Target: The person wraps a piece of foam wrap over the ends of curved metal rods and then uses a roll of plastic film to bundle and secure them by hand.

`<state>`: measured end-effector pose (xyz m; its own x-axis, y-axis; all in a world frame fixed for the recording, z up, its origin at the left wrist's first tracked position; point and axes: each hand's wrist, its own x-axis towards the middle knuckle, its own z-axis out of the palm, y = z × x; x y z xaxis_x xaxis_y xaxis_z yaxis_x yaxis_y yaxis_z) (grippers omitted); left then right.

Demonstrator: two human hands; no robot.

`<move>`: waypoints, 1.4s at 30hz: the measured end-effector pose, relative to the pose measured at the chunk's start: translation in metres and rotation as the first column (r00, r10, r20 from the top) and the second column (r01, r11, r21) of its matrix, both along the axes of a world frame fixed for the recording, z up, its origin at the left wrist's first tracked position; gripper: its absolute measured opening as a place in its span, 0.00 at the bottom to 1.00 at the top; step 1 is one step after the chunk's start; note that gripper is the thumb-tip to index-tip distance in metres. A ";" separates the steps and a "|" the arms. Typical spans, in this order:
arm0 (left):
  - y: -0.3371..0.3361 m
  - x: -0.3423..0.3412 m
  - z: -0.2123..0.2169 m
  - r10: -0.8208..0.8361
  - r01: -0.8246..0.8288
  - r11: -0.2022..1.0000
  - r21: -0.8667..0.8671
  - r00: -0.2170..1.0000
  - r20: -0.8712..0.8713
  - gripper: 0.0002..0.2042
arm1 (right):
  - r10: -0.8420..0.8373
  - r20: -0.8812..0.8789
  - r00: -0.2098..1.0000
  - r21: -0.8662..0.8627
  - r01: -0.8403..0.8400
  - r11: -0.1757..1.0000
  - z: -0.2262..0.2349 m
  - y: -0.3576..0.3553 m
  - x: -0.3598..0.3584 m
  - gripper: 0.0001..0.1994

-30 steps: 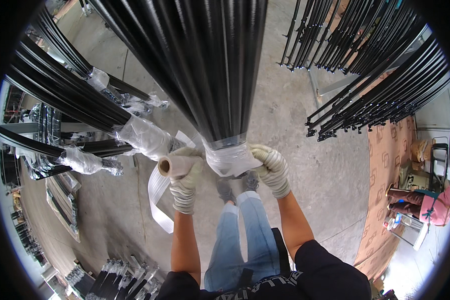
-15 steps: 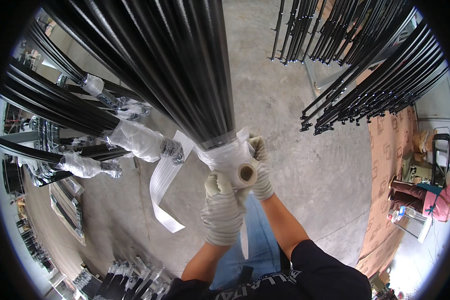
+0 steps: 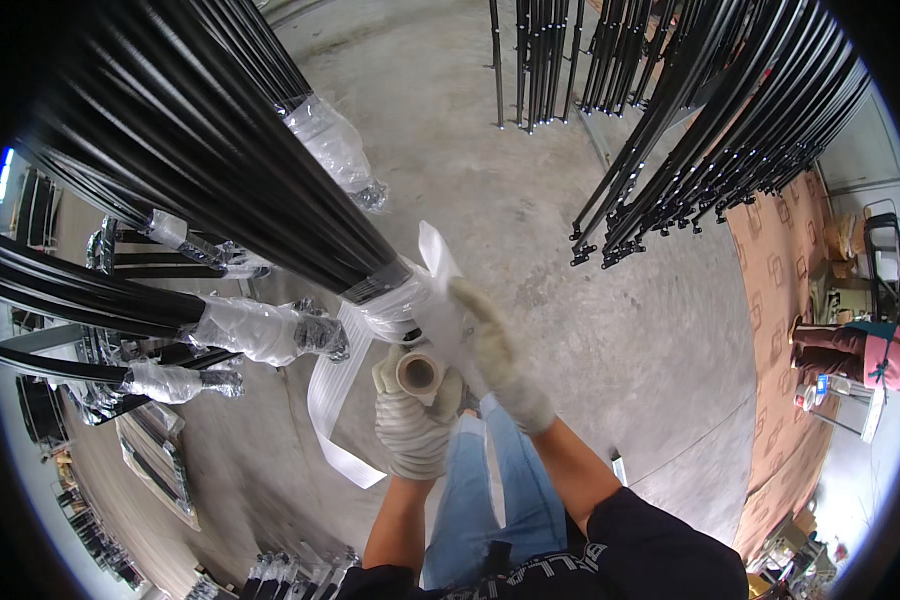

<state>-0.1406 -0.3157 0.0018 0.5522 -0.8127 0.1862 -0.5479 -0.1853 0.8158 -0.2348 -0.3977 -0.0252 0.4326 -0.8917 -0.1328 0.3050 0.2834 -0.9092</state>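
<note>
A thick bundle of long black tubes (image 3: 260, 170) slants down from the upper left, its near end wrapped in clear plastic film (image 3: 390, 305). My left hand (image 3: 410, 435), in a pale knitted glove, grips a roll of wrapping film (image 3: 420, 373) just below that end. The roll's hollow core faces up. My gloved right hand (image 3: 498, 355) lies alongside the film right of the bundle end, fingers stretched out and slightly blurred. A loose white flap (image 3: 436, 252) stands up beyond its fingertips. From the bundle's left side, a white ribbed strip (image 3: 332, 430) hangs down.
Other black tube bundles with film-wrapped ends (image 3: 260, 330) stick out on the left; another wrapped end (image 3: 332, 145) lies beyond mine. Black rods (image 3: 690, 160) hang in rows at upper right. Brown patterned sheeting (image 3: 775, 300) covers floor at right, near a person in pink (image 3: 885, 355).
The bundle end and the roll have shifted left in view. My left hand now holds the roll with its core upward. My right hand's fingers have straightened, and the white flap shows beyond them.
</note>
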 end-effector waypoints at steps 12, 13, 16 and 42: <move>-0.025 -0.012 0.028 0.053 -0.051 0.997 0.055 0.998 -0.019 0.15 | 0.272 0.587 0.763 0.193 -0.457 0.868 -0.026 -0.028 0.020 0.35; -0.022 -0.013 0.023 0.073 -0.087 0.988 0.126 0.991 0.111 0.14 | 0.269 0.614 0.742 0.170 -0.457 0.873 -0.027 -0.027 0.014 0.35; -0.025 -0.015 0.028 0.001 -0.036 0.965 0.260 0.991 0.132 0.15 | 0.403 0.450 0.797 -0.069 -0.419 0.905 -0.031 -0.026 0.002 0.34; -0.096 0.088 -0.030 -0.411 0.310 0.909 -0.277 0.770 -0.487 0.24 | 0.090 -0.003 0.996 0.168 -0.088 0.982 0.010 -0.062 0.014 0.23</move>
